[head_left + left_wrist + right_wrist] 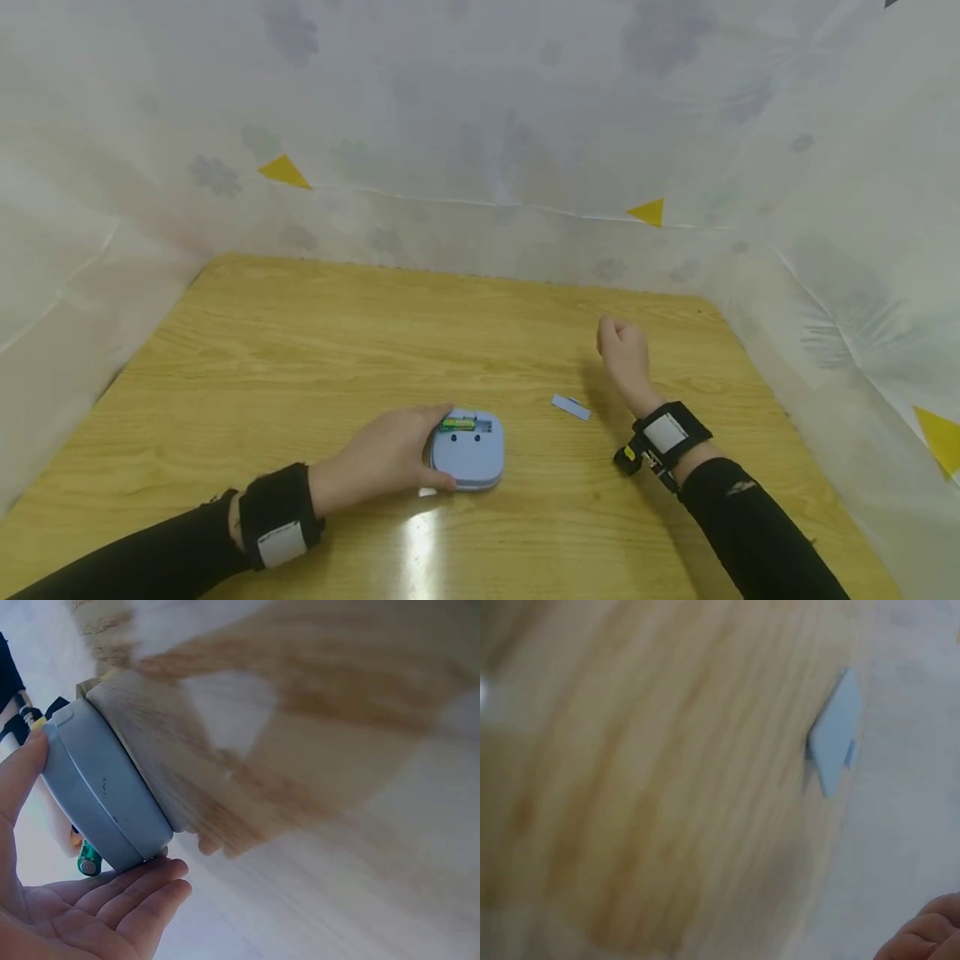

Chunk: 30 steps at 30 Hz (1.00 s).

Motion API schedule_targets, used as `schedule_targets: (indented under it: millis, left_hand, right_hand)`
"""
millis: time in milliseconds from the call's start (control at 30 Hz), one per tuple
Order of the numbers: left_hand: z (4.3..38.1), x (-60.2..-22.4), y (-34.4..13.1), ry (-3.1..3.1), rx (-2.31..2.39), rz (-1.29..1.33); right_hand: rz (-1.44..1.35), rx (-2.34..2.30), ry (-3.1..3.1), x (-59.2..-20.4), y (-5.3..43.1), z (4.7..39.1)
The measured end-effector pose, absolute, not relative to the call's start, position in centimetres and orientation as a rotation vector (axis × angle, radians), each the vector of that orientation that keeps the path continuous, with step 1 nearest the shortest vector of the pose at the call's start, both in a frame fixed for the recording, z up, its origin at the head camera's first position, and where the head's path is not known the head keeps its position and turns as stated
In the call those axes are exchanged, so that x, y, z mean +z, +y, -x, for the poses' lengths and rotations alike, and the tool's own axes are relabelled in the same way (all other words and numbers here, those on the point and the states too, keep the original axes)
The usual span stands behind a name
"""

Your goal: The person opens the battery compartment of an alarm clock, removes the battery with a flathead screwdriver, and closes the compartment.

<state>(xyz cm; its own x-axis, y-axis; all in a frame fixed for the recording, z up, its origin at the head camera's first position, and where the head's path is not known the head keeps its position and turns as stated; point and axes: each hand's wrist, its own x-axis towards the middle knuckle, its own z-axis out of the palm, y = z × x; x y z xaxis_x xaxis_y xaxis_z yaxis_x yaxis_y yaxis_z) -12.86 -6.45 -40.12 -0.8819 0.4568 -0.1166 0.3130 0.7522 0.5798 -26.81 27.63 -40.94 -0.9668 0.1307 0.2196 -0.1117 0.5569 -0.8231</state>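
My left hand [386,450] grips a light blue, rounded-square battery-powered device [468,462] from its left side, thumb at the near edge and fingers at the far edge. The device lies on the table with its battery compartment uncovered. A green battery [458,424] sits at the left of that compartment, and its end [88,864] stands out past the casing in the left wrist view. My right hand [625,354] is raised over the table with fingers curled in; nothing shows in it. Between the hands lies a small light blue battery cover [572,407], also in the right wrist view [838,735].
The wooden table [360,333] has rounded far corners. White patterned sheeting [480,100] hangs behind it and along both sides, with yellow triangles [285,171] on it. Light glares off the table near the device.
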Motion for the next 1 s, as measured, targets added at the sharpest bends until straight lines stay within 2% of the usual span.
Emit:
schedule_targets:
  millis: [200,733,1000]
  left_hand:
    - [12.83,-40.08,-6.47,2.705,0.83,-0.61]
    - [12.94,-40.13,-6.25,2.69,0.817,-0.612]
    - [12.9,-40.09,-6.31,2.687,0.828,-0.609]
  right_hand:
    - [0.034,1.32,-2.614,-41.23,27.54,27.12]
    - [-0.201,1.454,-2.82,-41.48,27.53,27.51]
    - [-0.314,1.315,-2.913,-41.5,27.97,27.66]
